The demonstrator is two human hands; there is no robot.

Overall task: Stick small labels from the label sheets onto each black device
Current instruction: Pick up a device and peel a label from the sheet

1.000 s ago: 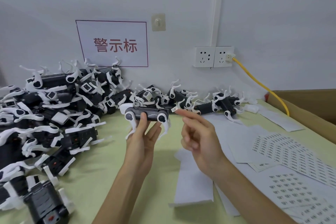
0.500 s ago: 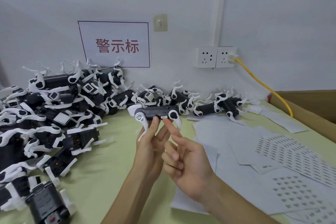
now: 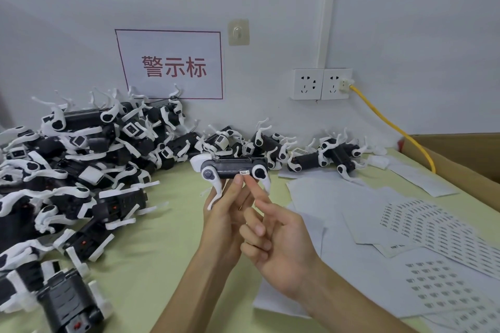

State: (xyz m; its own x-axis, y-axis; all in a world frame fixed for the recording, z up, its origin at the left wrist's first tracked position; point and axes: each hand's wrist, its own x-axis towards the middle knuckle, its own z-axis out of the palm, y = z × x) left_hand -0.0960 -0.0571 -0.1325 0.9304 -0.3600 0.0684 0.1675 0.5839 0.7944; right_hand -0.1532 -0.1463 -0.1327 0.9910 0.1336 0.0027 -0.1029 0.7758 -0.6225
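White label (image 3: pixel 244 172) is sitting on the black device (image 3: pixel 230 167) your left hand (image 3: pixel 224 227) is gripping from 6 o'clock — your right hand (image 3: pixel 278 249) is pointing one finger, empty; unpressed corners risk peeling.

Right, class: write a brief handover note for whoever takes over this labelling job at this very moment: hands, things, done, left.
Left hand: holds one black device up from below.
Right hand: index fingertip presses a small label onto that device's side.
Label sheets lie on the table at right; the pile of devices sits left, along the wall.
Done: this device's label is on.
Left: set it aside, label the pile; which are already labelled I cannot tell.
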